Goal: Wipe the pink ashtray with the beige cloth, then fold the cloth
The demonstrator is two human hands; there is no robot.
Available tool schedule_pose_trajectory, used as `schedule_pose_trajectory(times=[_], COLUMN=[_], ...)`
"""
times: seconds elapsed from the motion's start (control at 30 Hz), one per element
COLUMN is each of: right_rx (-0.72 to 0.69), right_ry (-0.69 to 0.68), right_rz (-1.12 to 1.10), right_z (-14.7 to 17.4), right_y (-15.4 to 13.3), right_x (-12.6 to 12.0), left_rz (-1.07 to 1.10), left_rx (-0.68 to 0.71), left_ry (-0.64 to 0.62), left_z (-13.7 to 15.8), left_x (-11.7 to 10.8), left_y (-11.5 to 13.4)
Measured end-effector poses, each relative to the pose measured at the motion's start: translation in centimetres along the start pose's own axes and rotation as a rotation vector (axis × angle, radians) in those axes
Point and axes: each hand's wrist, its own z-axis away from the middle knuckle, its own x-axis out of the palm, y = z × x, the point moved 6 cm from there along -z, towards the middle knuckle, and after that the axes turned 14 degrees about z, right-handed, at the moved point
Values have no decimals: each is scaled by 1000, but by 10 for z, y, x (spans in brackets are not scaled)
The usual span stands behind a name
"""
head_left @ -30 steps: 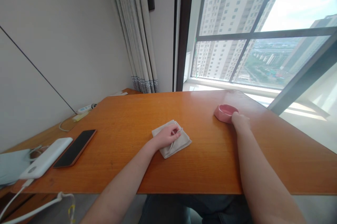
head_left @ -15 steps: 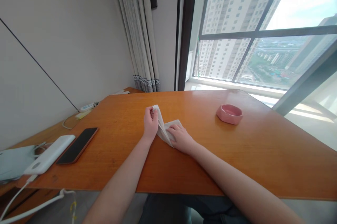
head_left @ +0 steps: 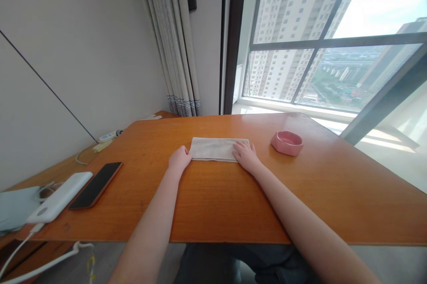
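A pale grey cloth (head_left: 213,148), folded into a long flat strip, lies crosswise on the wooden table (head_left: 213,204). At its near left corner my left hand (head_left: 180,158) is closed, with curled fingers pinching the cloth's edge. My right hand (head_left: 247,156) rests on the right end, palm down, its fingers spread over the fabric. Just beyond that hand, to the right, stands a pink bowl (head_left: 287,143) with a faceted outside.
On the left of the table lie a dark phone (head_left: 96,185) and a white power bank (head_left: 60,197) with a cable plugged in. A pale blue-grey item (head_left: 18,208) sits at the far left. Behind are a power strip (head_left: 108,136), a curtain and a large window.
The cloth was bunched and partly lifted between both hands; now it lies flat as a strip. My left hand has moved left and down, my right hand to the right.
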Motion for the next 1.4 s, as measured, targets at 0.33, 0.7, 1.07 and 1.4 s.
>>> schedule_pose_trajectory(times=[0.33, 0.7, 1.07, 1.4], right_rx=[-70, -88, 79, -47], right_ry=[-126, -249, -114, -66], right_rz=[16, -9, -10, 103], right_z=[12, 13, 15, 12], right_y=[0, 5, 0, -26], right_x=[-16, -15, -33, 8], left_rz=[-62, -36, -91, 26], left_rx=[179, 212, 116, 604], left_ry=[5, -3, 42, -211], left_z=[5, 6, 19, 47], left_x=[5, 8, -8, 40], left_y=[16, 21, 29, 78])
